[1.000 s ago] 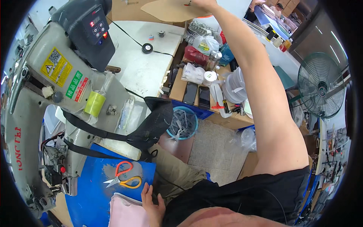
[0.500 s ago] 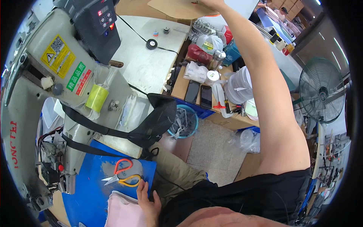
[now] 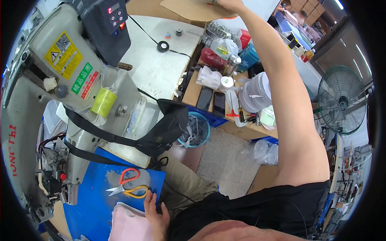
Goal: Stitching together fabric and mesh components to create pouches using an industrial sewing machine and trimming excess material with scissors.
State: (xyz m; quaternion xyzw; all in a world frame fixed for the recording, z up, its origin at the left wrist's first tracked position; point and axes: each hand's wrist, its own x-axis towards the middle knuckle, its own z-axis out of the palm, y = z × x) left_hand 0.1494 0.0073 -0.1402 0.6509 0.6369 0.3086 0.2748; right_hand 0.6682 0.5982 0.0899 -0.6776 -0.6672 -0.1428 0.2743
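A flat sheet of brown cardboard (image 3: 193,8) sits far up at the back of the grey table, its curved edge hanging over the clutter below, held from above. Down low, pale pink fabric (image 3: 128,225) lies flat on the blue mat, pinned at its edge.

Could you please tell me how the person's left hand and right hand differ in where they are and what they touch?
The left hand lies low and close to the body, fingers spread on the pale pink fabric beside the orange-and-yellow scissors; the right hand reaches far out on a straight arm to the flat brown cardboard sheet. The left hand shows whole, while the right hand is partly cut off by the picture's edge. Both are bare.
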